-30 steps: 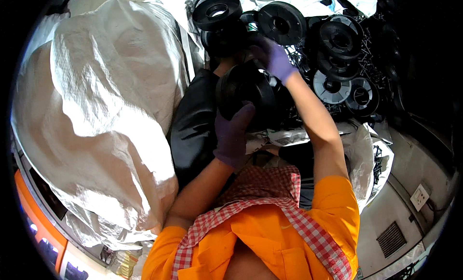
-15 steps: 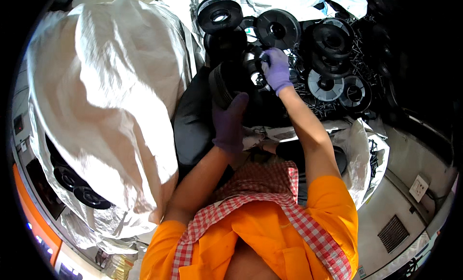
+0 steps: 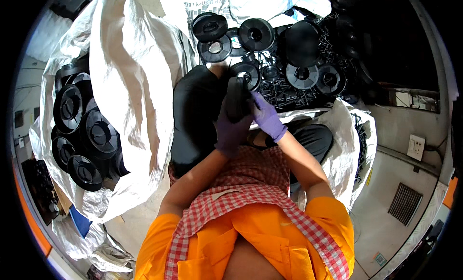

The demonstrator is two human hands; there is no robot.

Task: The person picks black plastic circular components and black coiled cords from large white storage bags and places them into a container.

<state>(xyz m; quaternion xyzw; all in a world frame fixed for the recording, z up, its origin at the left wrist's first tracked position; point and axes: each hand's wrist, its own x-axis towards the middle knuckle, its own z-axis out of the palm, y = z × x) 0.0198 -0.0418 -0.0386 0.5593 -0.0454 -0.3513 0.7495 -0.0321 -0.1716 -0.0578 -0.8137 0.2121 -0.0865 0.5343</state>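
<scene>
In front of my lap, a black plastic spool [image 3: 236, 97] stands on edge, tilted a little, with my left hand [image 3: 232, 131] closed around its lower rim. My right hand [image 3: 268, 118] is at the spool's right side, fingers bent in against it. Shadow and the spool cover those fingertips, so whatever they pinch is hidden. Both hands wear purple gloves. Just beyond the held spool lies another black spool [image 3: 247, 73] on the pile, and a grey-faced spool [image 3: 302, 76] is farther right.
Several black spools and thin black plastic sticks [image 3: 294, 97] are heaped ahead of me. A large white sack [image 3: 140, 87] at my left holds more spools [image 3: 100, 130]. Another white sack [image 3: 340, 140] lies at my right, near a wall socket [image 3: 415, 147].
My right hand has come back from the pile, where it gripped a small black part, to the spool in my left hand. The left sack's opening shows more, and my view has shifted.
</scene>
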